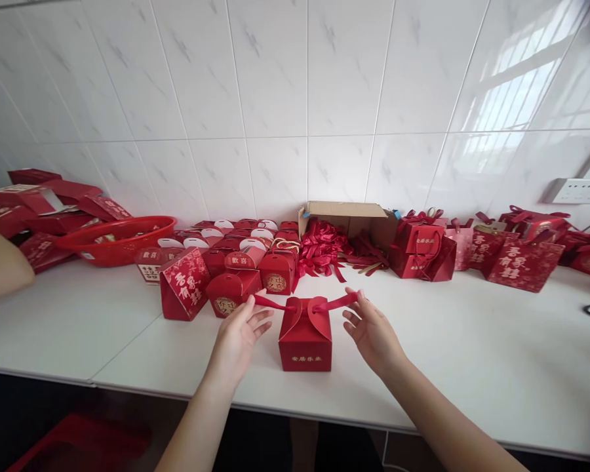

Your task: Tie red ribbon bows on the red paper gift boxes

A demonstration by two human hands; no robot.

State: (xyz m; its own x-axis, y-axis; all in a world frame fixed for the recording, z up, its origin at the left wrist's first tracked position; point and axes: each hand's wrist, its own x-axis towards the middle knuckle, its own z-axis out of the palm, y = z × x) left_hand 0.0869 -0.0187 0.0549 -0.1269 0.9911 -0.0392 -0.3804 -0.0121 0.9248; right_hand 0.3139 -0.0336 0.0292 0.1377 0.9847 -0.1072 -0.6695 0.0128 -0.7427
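Observation:
A small red gift box (pixel 305 342) with gold lettering stands on the white table (pixel 472 367) near its front edge. A red ribbon (pixel 332 303) runs across the box's folded top and sticks out on both sides. My left hand (pixel 238 337) is at the box's left, thumb and forefinger pinching the ribbon's left end, the other fingers spread. My right hand (pixel 371 331) is at the box's right and pinches the ribbon's right end in the same way.
Several red boxes (pixel 226 262) crowd the table behind, beside a red plastic basin (pixel 115 239). A cardboard carton (pixel 347 219) holds loose red ribbons (pixel 322 249). Finished red bags (pixel 521 259) line the right. Another person's arm (pixel 0 265) reaches in at the left.

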